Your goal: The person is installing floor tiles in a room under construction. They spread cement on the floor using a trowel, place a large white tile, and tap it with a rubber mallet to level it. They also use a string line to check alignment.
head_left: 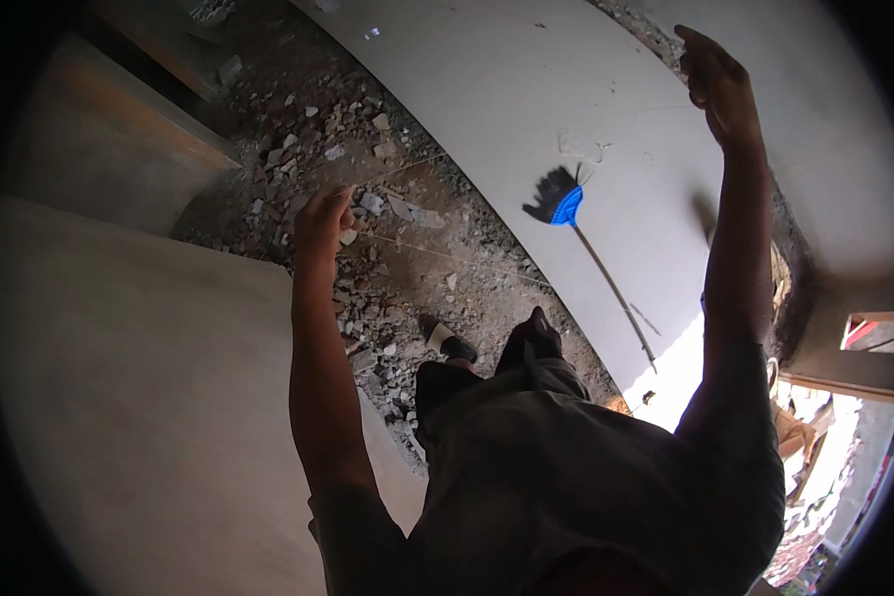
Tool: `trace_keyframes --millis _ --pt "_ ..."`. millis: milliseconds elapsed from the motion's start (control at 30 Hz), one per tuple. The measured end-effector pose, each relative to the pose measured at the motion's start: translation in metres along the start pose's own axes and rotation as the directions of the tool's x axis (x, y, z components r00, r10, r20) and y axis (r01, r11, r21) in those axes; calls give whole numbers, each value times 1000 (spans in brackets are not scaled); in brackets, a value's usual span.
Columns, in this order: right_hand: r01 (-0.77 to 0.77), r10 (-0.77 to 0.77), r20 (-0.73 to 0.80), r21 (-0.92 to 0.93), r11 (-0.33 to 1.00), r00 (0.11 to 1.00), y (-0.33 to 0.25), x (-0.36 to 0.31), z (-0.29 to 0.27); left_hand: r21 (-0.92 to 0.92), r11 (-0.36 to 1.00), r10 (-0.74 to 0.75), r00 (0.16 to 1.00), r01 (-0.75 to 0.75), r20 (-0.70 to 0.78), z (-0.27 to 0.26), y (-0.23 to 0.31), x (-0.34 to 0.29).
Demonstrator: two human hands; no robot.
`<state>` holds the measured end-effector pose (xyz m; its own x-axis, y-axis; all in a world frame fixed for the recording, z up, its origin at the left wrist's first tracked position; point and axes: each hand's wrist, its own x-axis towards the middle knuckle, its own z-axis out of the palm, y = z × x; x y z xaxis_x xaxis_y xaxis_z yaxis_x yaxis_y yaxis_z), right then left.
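My left hand [323, 226] is raised over the rubble with its fingers closed on a thin pale string [402, 169]. One length of the string runs from it up and right toward my other hand, growing faint over the pale board. A second length slants down and right from the left hand, over the dirt. My right hand [725, 94] is held up at the upper right, its fingers curled together where the faint line ends. A blue broom [564, 207] with dark bristles and a long stick lies on the board between my arms.
The big pale board [487, 79] covers the floor on the right, its dark edge bordering broken rubble [368, 129]. Smooth walls [119, 397] stand at left and right. My feet [536, 333] are on the dirt beside the board. Bright light enters through an opening [815, 467] at lower right.
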<state>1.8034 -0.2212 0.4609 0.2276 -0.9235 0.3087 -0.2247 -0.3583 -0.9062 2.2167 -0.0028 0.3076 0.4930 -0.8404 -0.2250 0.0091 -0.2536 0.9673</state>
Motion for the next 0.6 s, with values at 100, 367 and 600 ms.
trace_keyframes --millis 100,367,600 --pt "-47 49 -78 30 998 996 18 30 44 32 999 -30 998 32 -53 -79 22 53" --pt "-122 123 -72 18 992 990 47 152 167 60 995 94 950 -79 -297 -234 99 202" --pt "-85 81 -77 -58 995 994 80 278 289 193 969 229 858 -156 -459 -364 156 338"
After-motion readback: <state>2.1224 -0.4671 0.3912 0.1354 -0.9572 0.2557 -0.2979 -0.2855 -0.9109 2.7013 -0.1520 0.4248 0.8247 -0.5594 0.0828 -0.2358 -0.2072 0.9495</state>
